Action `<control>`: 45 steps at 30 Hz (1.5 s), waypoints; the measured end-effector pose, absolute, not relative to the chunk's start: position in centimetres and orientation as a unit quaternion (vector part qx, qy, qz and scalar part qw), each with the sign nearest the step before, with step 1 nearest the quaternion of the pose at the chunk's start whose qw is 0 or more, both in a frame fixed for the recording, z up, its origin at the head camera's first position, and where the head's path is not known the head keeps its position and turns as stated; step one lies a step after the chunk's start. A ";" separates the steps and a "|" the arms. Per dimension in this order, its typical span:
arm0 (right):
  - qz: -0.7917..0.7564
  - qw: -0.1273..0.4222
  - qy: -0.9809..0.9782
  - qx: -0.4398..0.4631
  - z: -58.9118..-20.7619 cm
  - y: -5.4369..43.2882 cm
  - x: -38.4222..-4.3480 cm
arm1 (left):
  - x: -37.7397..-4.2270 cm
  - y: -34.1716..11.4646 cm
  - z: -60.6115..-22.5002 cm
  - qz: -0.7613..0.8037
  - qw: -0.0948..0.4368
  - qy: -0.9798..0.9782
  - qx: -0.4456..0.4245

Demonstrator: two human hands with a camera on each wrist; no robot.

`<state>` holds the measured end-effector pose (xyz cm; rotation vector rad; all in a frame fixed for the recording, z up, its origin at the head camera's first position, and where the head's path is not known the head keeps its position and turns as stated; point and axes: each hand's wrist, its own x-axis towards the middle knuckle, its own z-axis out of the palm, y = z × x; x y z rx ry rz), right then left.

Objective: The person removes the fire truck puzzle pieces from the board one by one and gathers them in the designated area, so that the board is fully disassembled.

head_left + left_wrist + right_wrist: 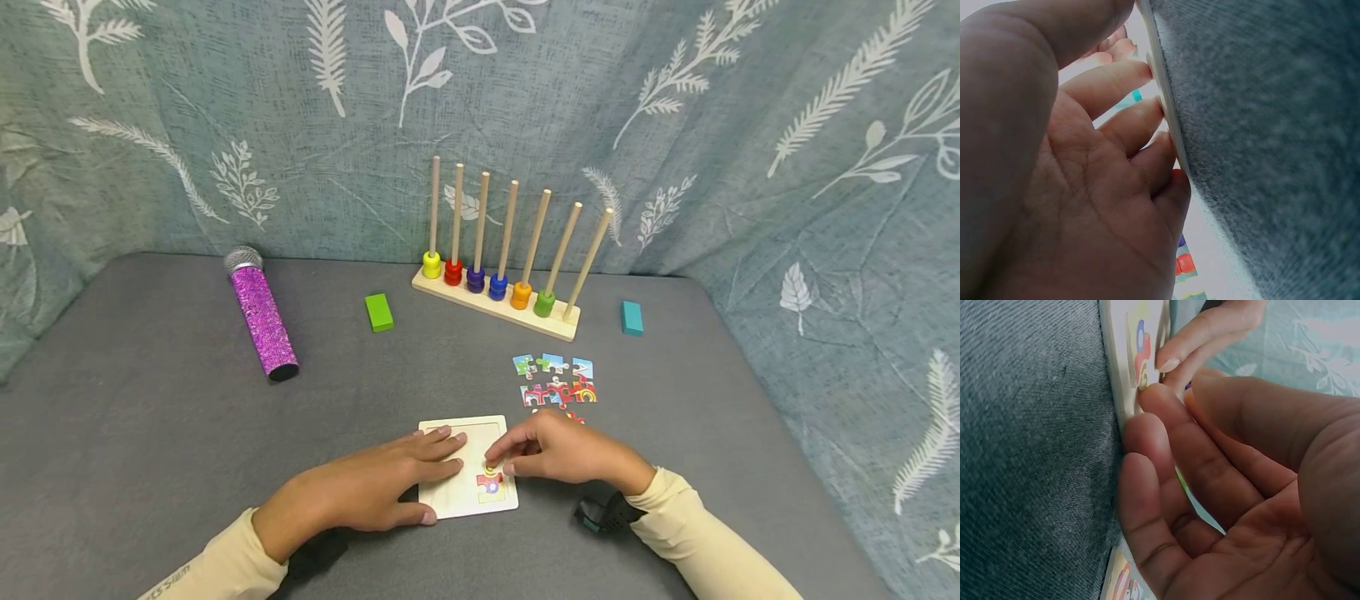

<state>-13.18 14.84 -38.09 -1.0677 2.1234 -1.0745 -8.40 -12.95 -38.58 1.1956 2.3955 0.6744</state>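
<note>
A pale wooden puzzle tray (453,498) lies on the table in front of the person. The left hand (393,479) rests across its left side, fingers spread over the board and thumb by the near edge. A colourful jigsaw piece (491,487) sits in the tray's near right corner. Just beyond it, a bit with a yellow curve (490,469) shows under the fingertips of the right hand (558,450). In the right wrist view those loosely bent fingertips (1159,397) touch the board there, with the thumb raised apart from them.
Several loose jigsaw pieces (555,392) lie beyond the right hand. Farther back stands a wooden peg rack (495,310) with coloured beads. A green block (379,312), a teal block (632,318) and a purple glittery microphone (264,321) are also on the table; a patterned curtain hangs behind.
</note>
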 end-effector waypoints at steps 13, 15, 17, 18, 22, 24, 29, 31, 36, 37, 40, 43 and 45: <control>-0.396 0.255 0.782 -0.408 -37.4 14.8 -13.1 | -8.4 -12.9 -38.5 0.236 0.189 0.853 0.425; -0.397 0.252 0.778 -0.416 -37.3 14.8 -13.1 | -8.4 -12.9 -38.5 0.238 0.198 0.854 0.418; -0.398 0.244 0.775 -0.426 -37.2 14.7 -13.1 | -8.4 -12.9 -38.5 0.240 0.201 0.855 0.414; -0.399 0.241 0.773 -0.429 -37.2 14.7 -13.1 | -8.5 -12.9 -38.5 0.242 0.202 0.855 0.412; -0.409 0.248 0.768 -0.427 -37.1 14.6 -13.2 | -8.6 -12.8 -38.3 0.246 0.203 0.855 0.409; -0.415 0.256 0.767 -0.418 -37.2 14.6 -13.2 | -8.6 -12.8 -38.3 0.244 0.207 0.855 0.408; -0.423 0.271 0.767 -0.399 -37.4 14.5 -13.1 | -8.6 -12.9 -38.4 0.245 0.199 0.853 0.416; -0.419 0.280 0.767 -0.398 -37.5 14.4 -13.0 | -8.6 -13.0 -38.5 0.248 0.196 0.851 0.420; -0.401 0.297 0.767 -0.403 -37.8 14.3 -12.7 | -8.5 -13.2 -38.7 0.252 0.188 0.847 0.428; -0.399 0.297 0.768 -0.403 -37.8 14.3 -12.7 | -8.5 -13.1 -38.7 0.253 0.186 0.846 0.431; -0.394 0.291 0.771 -0.408 -38.1 14.3 -12.6 | -8.5 -13.1 -38.8 0.255 0.184 0.845 0.434; -0.394 0.284 0.767 -0.419 -38.3 14.3 -12.6 | -8.6 -13.0 -38.8 0.257 0.188 0.845 0.429; -0.395 0.284 0.761 -0.429 -38.4 14.2 -12.6 | -8.6 -13.0 -38.8 0.258 0.190 0.846 0.427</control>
